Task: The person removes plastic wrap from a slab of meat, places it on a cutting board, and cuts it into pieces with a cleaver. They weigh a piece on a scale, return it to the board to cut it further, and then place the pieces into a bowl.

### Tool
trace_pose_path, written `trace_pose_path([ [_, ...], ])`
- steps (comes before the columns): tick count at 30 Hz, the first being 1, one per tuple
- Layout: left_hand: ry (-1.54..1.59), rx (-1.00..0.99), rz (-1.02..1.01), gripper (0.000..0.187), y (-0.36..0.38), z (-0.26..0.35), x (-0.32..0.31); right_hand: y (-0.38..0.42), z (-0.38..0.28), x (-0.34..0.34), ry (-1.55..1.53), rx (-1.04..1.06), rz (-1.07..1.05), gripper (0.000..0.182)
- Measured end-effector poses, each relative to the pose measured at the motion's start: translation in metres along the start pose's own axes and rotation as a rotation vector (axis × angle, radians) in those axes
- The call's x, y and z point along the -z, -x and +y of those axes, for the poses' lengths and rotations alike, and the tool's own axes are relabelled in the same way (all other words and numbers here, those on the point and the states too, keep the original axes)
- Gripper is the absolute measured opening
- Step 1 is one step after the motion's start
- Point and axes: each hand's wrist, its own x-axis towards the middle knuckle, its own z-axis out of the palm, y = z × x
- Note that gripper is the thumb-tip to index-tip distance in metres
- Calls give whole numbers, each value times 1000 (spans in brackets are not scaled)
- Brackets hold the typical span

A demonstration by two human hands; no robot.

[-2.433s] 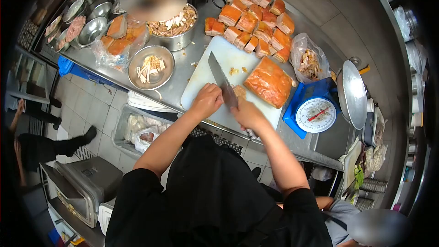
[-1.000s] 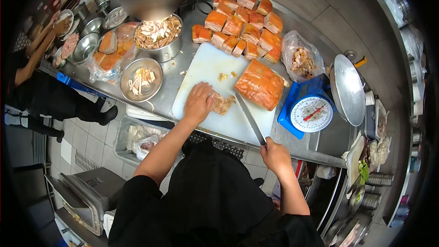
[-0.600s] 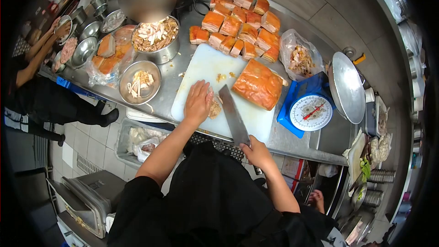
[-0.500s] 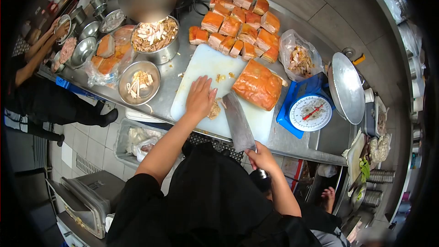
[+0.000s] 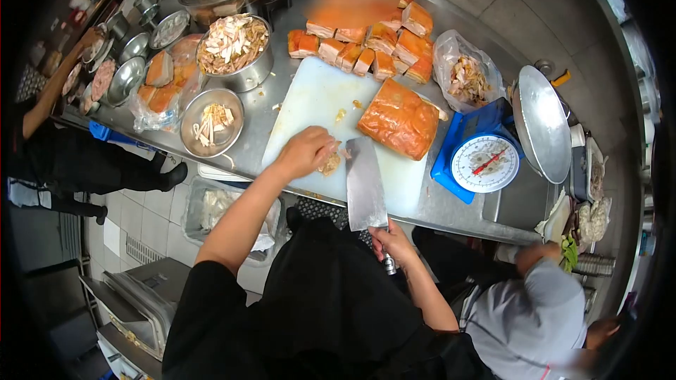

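In my right hand [image 5: 394,245] is the handle of a cleaver [image 5: 366,183], its broad blade lying over the near part of the white cutting board [image 5: 296,109]. My left hand [image 5: 308,151] rests on the board left of the blade, fingers curled in against a small piece of chopped meat [image 5: 329,163]; its fingertips are partly hidden. Beyond the blade sits a large slab of roast pork [image 5: 398,119] with glossy orange skin. A few small scraps [image 5: 341,114] lie farther up the board.
Pork blocks [image 5: 384,39] line the back of the steel counter. Right of the board are a blue scale [image 5: 486,162] and a bag of meat [image 5: 466,77]. A pot of sliced meat [image 5: 236,46] and a bowl [image 5: 211,123] stand left. A co-worker in grey [image 5: 524,309] is close at right.
My left hand has gone from spread flat to curled over the meat. The cleaver has turned more upright and shifted slightly. A grey-clad co-worker has come into view at lower right.
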Motion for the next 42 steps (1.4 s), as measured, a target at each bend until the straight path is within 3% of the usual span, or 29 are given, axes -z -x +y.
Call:
trace_pose_path([
  [3, -186, -92, 428, 54, 21, 30, -17, -16, -7, -13, 25, 26, -67, 19],
  [6, -401, 16, 486, 56, 19, 51, -24, -33, -19, -34, 116, 33, -152, 18],
  [8, -373, 115, 503, 51, 16, 39, -36, -45, -24, -48, 151, 38, -171, 17],
  [10, -236, 172, 712, 45, 16, 30, -35, -56, -32, -62, 174, 29, -228, 16],
  [11, -248, 183, 722, 45, 21, 25, -33, -59, -34, -69, 182, 30, -245, 16],
  [13, -170, 285, 810, 40, 29, 27, -15, -64, -44, -85, 263, 52, -281, 17],
  [20, -192, 276, 1109, 31, 68, -6, 105, -47, -124, -157, 607, 198, -400, 25],
  [21, -199, 277, 1119, 31, 75, -30, 118, -40, -132, -157, 620, 164, -384, 28],
  [23, -451, 396, 832, 27, 91, -80, 127, -29, -137, -146, 617, 132, -344, 35],
  [26, -520, 285, 1000, 19, 118, -49, 162, -8, -132, -109, 861, 196, -65, 37],
  [27, -407, 301, 1029, 17, 129, -35, 167, -5, -126, -96, 997, 236, 62, 40],
  [29, -346, 505, 931, 16, 158, -21, 158, -14, -104, -57, 1392, 573, 291, 38],
  [31, -224, 503, 929, 15, 179, -21, 119, -18, -103, -36, 1477, 581, 319, 36],
  [33, -327, 422, 686, 20, 191, -19, 81, -18, -109, -31, 1612, 525, 333, 30],
  [34, -329, 427, 691, 20, 188, -16, 71, -20, -108, -27, 1616, 529, 328, 30],
  [36, -524, 460, 667, 24, 176, -10, 54, -28, -100, -16, 1582, 685, 297, 30],
  [37, -474, 614, 607, 27, 172, -15, 46, -32, -98, -10, 1585, 693, 287, 30],
  [42, -509, 808, 576, 34, 148, -26, 43, -47, -89, 10, 1515, 701, 330, 37],
])
